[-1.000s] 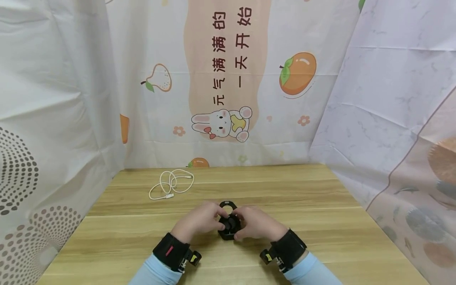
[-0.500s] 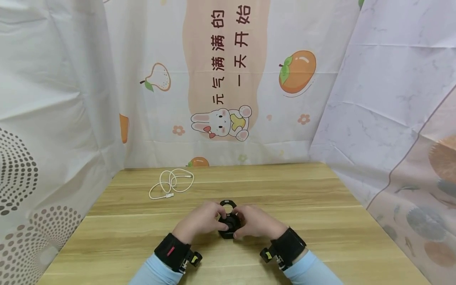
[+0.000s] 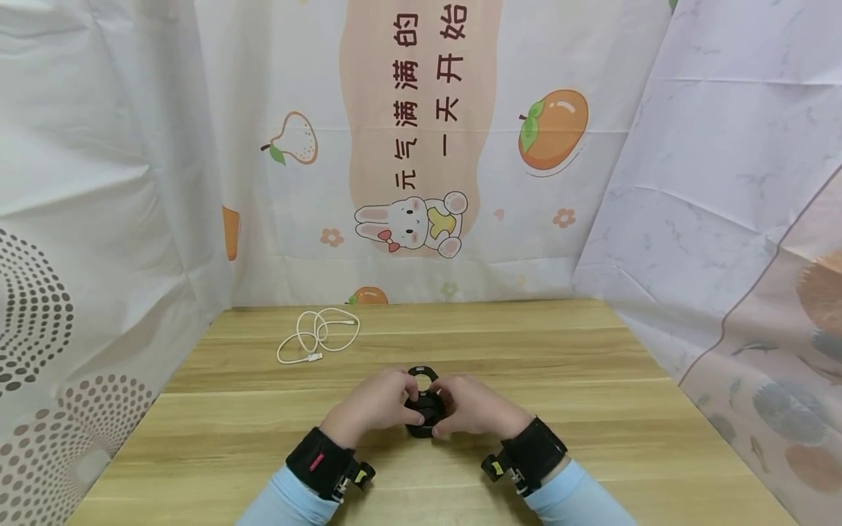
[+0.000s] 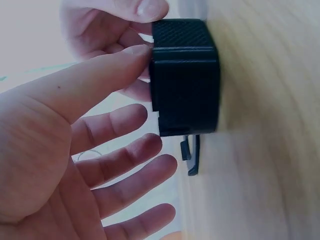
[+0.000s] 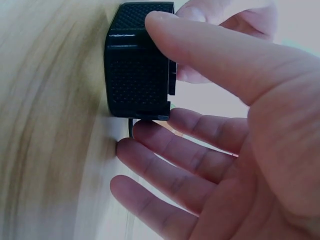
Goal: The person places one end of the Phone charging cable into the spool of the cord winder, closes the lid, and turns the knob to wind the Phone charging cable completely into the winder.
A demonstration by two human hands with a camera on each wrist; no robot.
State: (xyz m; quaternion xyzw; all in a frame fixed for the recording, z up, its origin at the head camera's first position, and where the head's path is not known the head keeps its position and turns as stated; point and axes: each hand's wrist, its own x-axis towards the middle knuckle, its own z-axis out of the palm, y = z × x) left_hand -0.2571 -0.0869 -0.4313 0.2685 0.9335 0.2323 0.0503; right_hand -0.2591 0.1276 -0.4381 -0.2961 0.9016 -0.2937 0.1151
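Observation:
A black case (image 3: 419, 431) with cut corners stands on the table, its lid (image 3: 422, 370) swung up at the far side and pierced by a round window. A dark round thing (image 3: 430, 407) lies inside; its kind is hard to make out. My left hand (image 3: 373, 400) is over the case's left side, thumb and index finger touching at the open top. In the left wrist view its other fingers extend loosely beside the case (image 4: 185, 90). My right hand (image 3: 475, 409) holds the case from the right, thumb at its near corner (image 5: 137, 82) and fingers around the far side.
A white charging cable (image 3: 319, 336) lies loosely coiled at the table's back left. The wooden table (image 3: 559, 365) is bordered by hanging printed cloths (image 3: 296, 241) at the back and both sides.
The dark round thing appears to sit lower and flatter in the case than before. My left thumb has shifted slightly right over it; my right hand keeps its place.

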